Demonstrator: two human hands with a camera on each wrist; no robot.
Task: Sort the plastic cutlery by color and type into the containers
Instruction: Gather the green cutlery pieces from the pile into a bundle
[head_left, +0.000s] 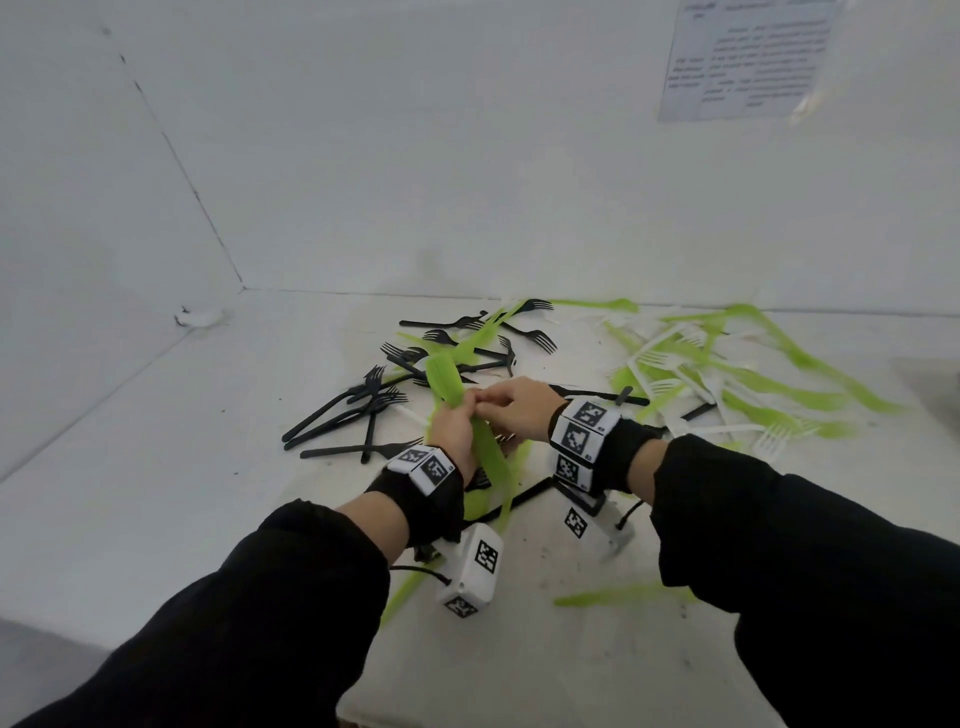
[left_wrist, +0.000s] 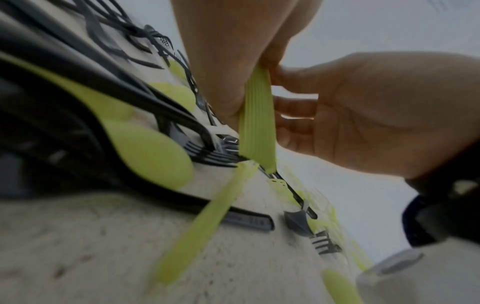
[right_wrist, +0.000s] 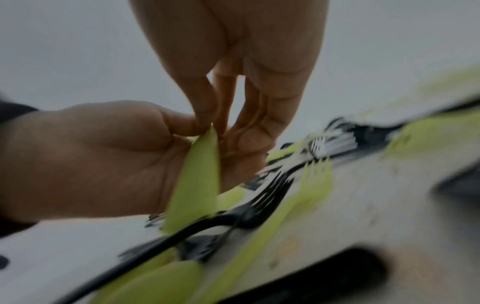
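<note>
Black sleeves (head_left: 218, 623), left hand (head_left: 454, 428) gripping green knives (head_left: 447, 384), wall notice (head_left: 748, 57) unreadable

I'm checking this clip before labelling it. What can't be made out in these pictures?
- How many pieces the green bundle in the left hand holds: stacked, blurred in both wrist views.
- Right hand fingertips: hidden by its back in the head view.
- Wall paper: text too blurred.
- Containers: none visible.
</note>
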